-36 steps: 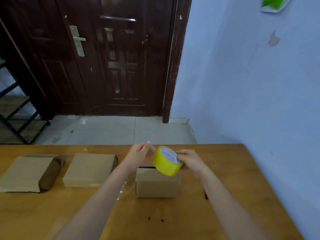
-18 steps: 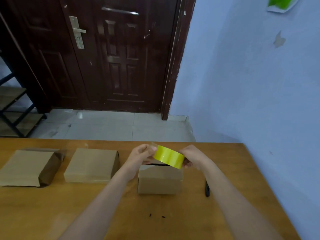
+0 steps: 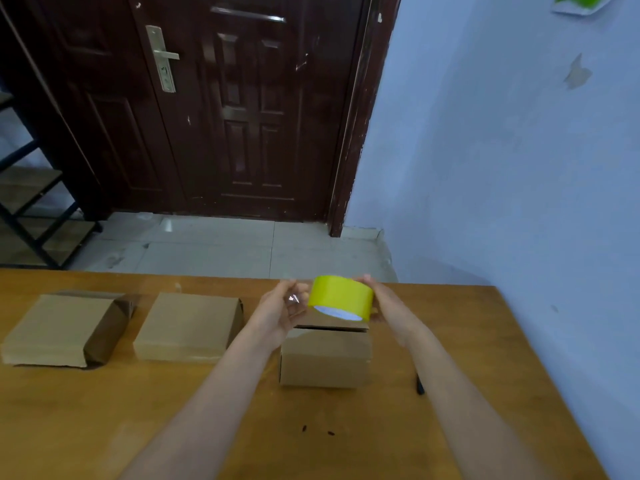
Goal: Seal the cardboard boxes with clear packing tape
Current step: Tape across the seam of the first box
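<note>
I take the small upright brown cardboard box (image 3: 325, 356), standing on the wooden table (image 3: 104, 427), as my landmark and place everything else from it.

Well to its left lies a flat brown cardboard box with one dark, glossy end (image 3: 65, 329), and between that and the landmark lies a second flat brown cardboard box (image 3: 188, 325), just beside the landmark's left side. Whether either flat box is already taped, I cannot tell for sure.

Above the landmark's left edge I see my left hand (image 3: 282, 313), its fingers (image 3: 294, 292) curled toward the roll; a small glint of clear film (image 3: 293, 298) sits at the fingertips, so I judge they pinch the free end of the tape, though it is too thin to be sure. Directly above the landmark's top hangs the yellow-looking round roll of packing tape (image 3: 341, 296), clear of the cardboard, its core axis tilted close to vertical so the white inner ring faces down at the box. Above the landmark's right edge my right hand (image 3: 384, 301) grips the roll from its right side, fingers wrapped round the far rim.

The landmark's top shows a dark slit along its front edge, so I judge it still unsealed. The coming pull turns on this: the free end lies to the left of the roll and the seam below both hands. A dark pen-like object (image 3: 419, 385) lies on the table just right of the landmark.
</note>
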`<state>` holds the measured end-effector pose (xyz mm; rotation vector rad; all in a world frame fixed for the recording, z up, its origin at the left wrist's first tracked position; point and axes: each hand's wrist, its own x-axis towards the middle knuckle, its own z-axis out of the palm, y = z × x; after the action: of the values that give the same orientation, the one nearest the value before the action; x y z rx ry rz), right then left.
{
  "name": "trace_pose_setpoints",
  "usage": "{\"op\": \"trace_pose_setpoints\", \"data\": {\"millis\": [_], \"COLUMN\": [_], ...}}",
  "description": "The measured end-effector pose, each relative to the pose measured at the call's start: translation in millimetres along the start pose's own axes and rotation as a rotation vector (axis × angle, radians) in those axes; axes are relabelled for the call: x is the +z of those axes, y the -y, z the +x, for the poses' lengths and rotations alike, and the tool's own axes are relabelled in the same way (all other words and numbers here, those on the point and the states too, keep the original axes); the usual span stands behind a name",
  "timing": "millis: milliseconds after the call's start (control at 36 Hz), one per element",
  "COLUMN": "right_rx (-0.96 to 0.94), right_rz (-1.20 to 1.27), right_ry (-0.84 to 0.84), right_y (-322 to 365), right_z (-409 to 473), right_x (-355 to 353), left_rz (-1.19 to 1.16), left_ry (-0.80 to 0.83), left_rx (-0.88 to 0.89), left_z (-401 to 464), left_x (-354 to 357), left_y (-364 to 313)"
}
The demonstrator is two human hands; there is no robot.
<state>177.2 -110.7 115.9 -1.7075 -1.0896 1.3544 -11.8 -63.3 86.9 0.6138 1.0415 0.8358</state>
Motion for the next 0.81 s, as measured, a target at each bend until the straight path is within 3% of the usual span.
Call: {"op": "trace_pose_setpoints", "data": {"millis": [83,194,278,361,528,611,694,806], "right_rx": [-0.202,-0.448,-0.469,-0.456,-0.418,-0.366,-0.259,-0.046], "right_rz": [0.204,0.242,0.377,0.345,0.077,-0.01,-0.383,-0.69], "right_ry": [-0.044,-0.039,0.004,0.067,0.248,0.28,0.278,0.226], "right_y": [-3.7,2.0,12.9,24.3,42.4,51.7,51.8,31.9], "right_z": [-3.7,-8.8,-12.8,-16.4,-24.1,-23.5,-21.5,-12.2], "right_x": [3.6,1.7,-3.7,-9.5,-26.2,-33.0,-45.7,-59.5], "left_rz": [-0.228,-0.401,-0.272,0.026,0.563,0.525,0.489,0.783], "left_ry": [0.049,0.091,0.128,0.164,0.197,0.11,-0.093,0.019], "left_rx": [-0.112,-0.157,-0.134,-0.09,0.109,0.191,0.287,0.302], "left_z": [-0.5,-3.9,-5.7,-8.4,-20.2,-24.7,-26.0,-28.2], "left_x": [5.9,17.8,21.2,17.4,12.2,13.4,-4.4,-6.9], "left_y": [1.0,-2.0,-8.9,-20.6,-44.2,-52.0,-64.7,-65.9]}}
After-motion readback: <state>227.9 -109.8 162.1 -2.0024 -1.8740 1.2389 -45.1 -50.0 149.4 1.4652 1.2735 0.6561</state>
